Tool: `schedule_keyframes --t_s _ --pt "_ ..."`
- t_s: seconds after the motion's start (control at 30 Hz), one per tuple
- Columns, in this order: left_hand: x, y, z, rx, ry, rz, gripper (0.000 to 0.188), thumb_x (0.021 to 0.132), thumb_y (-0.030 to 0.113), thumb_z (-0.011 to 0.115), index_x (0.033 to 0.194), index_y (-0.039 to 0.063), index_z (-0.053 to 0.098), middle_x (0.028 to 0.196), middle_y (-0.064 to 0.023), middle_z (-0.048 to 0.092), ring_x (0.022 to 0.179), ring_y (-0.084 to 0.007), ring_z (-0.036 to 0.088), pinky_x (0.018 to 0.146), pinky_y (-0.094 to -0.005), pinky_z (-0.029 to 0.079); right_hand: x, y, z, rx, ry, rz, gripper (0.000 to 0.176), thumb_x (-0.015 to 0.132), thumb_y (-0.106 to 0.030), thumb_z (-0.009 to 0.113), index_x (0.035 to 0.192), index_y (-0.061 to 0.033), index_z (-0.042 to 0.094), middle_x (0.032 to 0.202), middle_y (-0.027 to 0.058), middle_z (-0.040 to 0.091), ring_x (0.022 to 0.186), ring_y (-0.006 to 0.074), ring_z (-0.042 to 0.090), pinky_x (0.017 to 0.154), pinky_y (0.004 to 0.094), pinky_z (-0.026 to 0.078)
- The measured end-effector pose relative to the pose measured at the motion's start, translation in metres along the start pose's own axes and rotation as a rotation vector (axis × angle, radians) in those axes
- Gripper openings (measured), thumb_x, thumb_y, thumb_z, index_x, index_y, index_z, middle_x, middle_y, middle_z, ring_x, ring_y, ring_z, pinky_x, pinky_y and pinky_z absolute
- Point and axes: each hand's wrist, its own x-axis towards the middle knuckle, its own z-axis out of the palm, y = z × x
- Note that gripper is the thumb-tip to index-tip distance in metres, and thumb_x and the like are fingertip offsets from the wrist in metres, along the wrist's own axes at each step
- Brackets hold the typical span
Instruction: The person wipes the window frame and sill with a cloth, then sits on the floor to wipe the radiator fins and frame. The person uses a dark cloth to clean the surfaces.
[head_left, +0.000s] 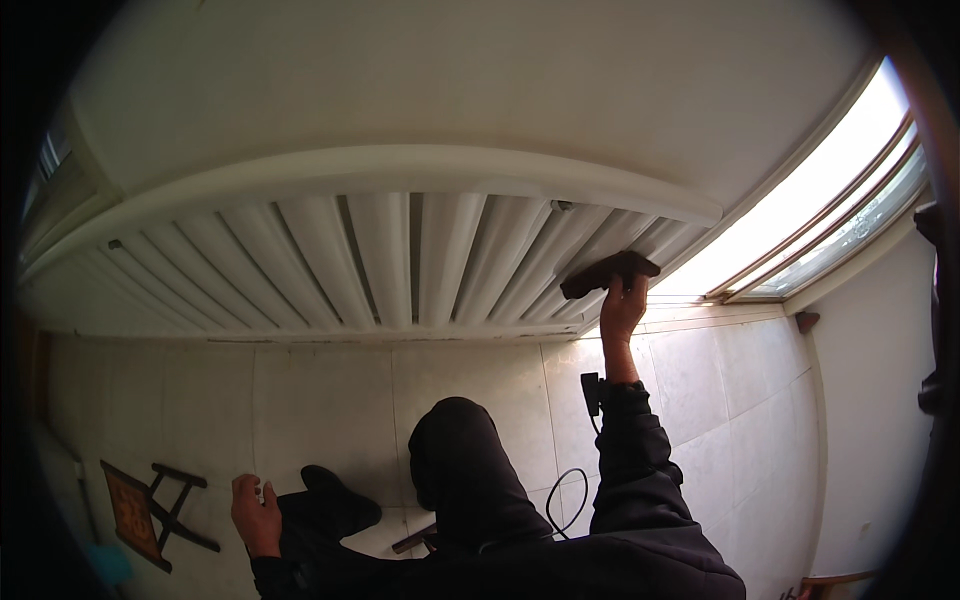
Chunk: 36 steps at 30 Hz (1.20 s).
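Observation:
My right hand (624, 306) presses a dark brown folded cloth (609, 274) to the right end of a white column radiator (382, 255). The cloth lies across the lower part of the last columns, and my arm is stretched out to it. Low on the left, beside my bent left leg, my left hand (256, 511) hangs loosely with fingers partly curled and nothing in it. A small black device (591, 393) sits at my right wrist, with a thin black cable (564, 487) looping below.
A dark-framed folding stool (161, 510) with an orange-brown patterned seat stands at the left, near a blurred blue object (111, 562). Pale tiles (322, 405) cover the floor. Bright framed glass (817, 217) borders the right side. A white wall (450, 75) rises above the radiator.

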Motion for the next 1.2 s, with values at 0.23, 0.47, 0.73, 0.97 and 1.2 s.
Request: schedule_keyframes --t_s 0.23,0.47,0.73,0.97,1.2 --pt "0.002 0.006 0.001 -0.021 -0.021 -0.054 0.017 0.096 0.009 0.070 0.107 0.001 0.060 0.116 -0.0131 0.061 0.089 -0.0310 0.065 0.076 -0.0422 0.056 -0.044 0.032 0.007 -0.001 -0.136 0.352 0.032 0.089 -0.013 0.072 0.117 -0.0002 0.064 0.111 0.0217 0.071 0.105 0.0347 0.069 0.091 0.0425 0.052" --pt "0.003 0.009 -0.001 0.017 -0.056 -0.063 0.018 0.098 0.011 0.069 0.110 0.001 0.060 0.118 -0.0133 0.061 0.090 -0.0311 0.065 0.077 -0.0431 0.056 0.020 0.009 -0.014 0.178 0.165 0.193 0.034 0.100 -0.010 0.059 0.132 0.0008 0.057 0.125 0.0166 0.065 0.114 0.0270 0.063 0.100 0.0379 0.049" --pt "0.003 0.007 0.000 0.004 -0.051 -0.024 0.018 0.097 0.010 0.069 0.110 0.000 0.061 0.117 -0.0138 0.062 0.090 -0.0296 0.066 0.077 -0.0434 0.056 -0.072 0.099 0.026 0.110 0.019 0.600 0.033 0.097 -0.013 0.060 0.127 0.0004 0.058 0.117 0.0172 0.066 0.109 0.0301 0.064 0.097 0.0392 0.050" --pt "0.007 0.018 0.000 -0.007 -0.058 -0.041 0.019 0.096 0.010 0.070 0.109 0.001 0.060 0.117 -0.0131 0.062 0.089 -0.0288 0.066 0.077 -0.0401 0.056 -0.057 0.031 0.025 0.297 0.007 0.515 0.032 0.094 -0.015 0.066 0.120 0.0024 0.062 0.114 0.0145 0.066 0.106 0.0265 0.063 0.094 0.0383 0.050" --pt "0.005 0.015 0.000 0.026 -0.027 -0.016 0.017 0.095 0.009 0.070 0.107 0.002 0.060 0.114 -0.0122 0.062 0.089 -0.0288 0.066 0.078 -0.0401 0.056 0.039 -0.069 -0.008 0.275 0.086 -0.018 0.027 0.093 -0.012 0.070 0.115 0.0020 0.061 0.107 0.0164 0.066 0.098 0.0313 0.063 0.090 0.0403 0.050"
